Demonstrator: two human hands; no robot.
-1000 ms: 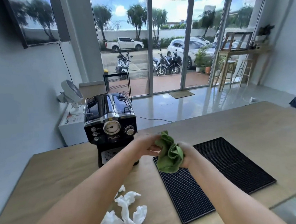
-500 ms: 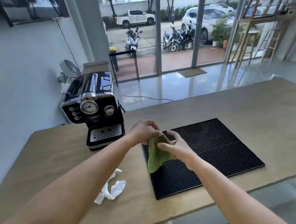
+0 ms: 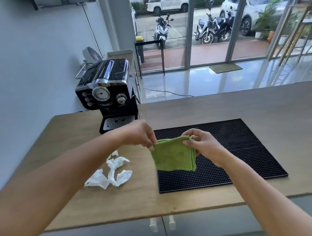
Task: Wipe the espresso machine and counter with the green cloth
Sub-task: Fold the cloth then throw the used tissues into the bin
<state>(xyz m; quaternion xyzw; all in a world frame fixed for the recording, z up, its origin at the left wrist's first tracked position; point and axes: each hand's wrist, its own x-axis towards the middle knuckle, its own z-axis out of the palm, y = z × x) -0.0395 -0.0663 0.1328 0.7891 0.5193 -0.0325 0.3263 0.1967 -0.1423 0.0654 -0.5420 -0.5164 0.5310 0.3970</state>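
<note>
The green cloth (image 3: pixel 173 156) hangs folded into a neat square above the left end of the black mat. My left hand (image 3: pixel 138 133) pinches its top left corner and my right hand (image 3: pixel 201 143) pinches its top right corner. The black and chrome espresso machine (image 3: pixel 107 95) stands at the back left of the wooden counter (image 3: pixel 260 104), just beyond my left hand, with its round gauge and knob facing me.
A black rubber bar mat (image 3: pixel 241 149) lies on the counter under and right of the cloth. Crumpled white tissue (image 3: pixel 111 173) lies left of the mat. The counter's front edge runs close below my forearms. A small fan (image 3: pixel 91 55) sits behind the machine.
The cloth went from a bunched wad to a flat folded square held by both top corners. The view tilted down and the hands spread apart.
</note>
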